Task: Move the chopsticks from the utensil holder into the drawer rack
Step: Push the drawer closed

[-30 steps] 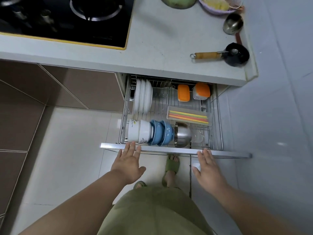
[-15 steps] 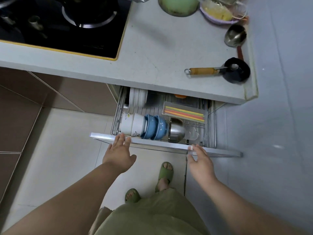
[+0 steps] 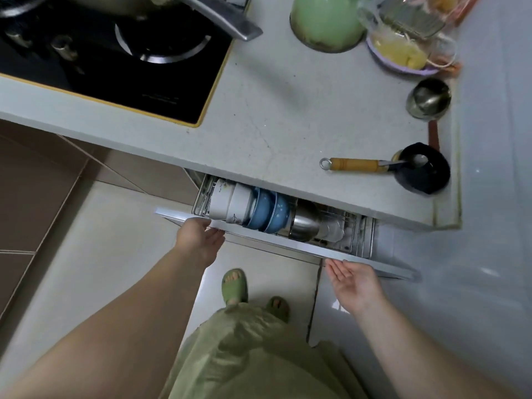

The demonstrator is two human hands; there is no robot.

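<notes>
The wire drawer rack (image 3: 362, 234) sticks out only a little from under the grey counter. Its white front panel (image 3: 276, 244) runs across the middle of the view. White bowls (image 3: 230, 204), blue bowls (image 3: 267, 211) and a steel bowl (image 3: 305, 223) stand in its front row. The chopsticks and their tray are hidden under the counter. My left hand (image 3: 200, 239) rests flat against the panel's left end, fingers on its top edge. My right hand (image 3: 352, 280) lies palm up with fingers apart, fingertips touching the panel's right part.
On the counter (image 3: 273, 116) lie a small black pan with a wooden handle (image 3: 420, 168), a steel ladle (image 3: 429, 100), a green pot (image 3: 325, 21) and a purple bowl (image 3: 403, 57). A black gas hob (image 3: 115, 56) fills the top left. My feet in green slippers (image 3: 234, 286) stand on pale floor tiles.
The drawer has slid far in under the counter, with both hands following its front panel. The chopstick tray and orange boxes, visible before, are now covered by the counter.
</notes>
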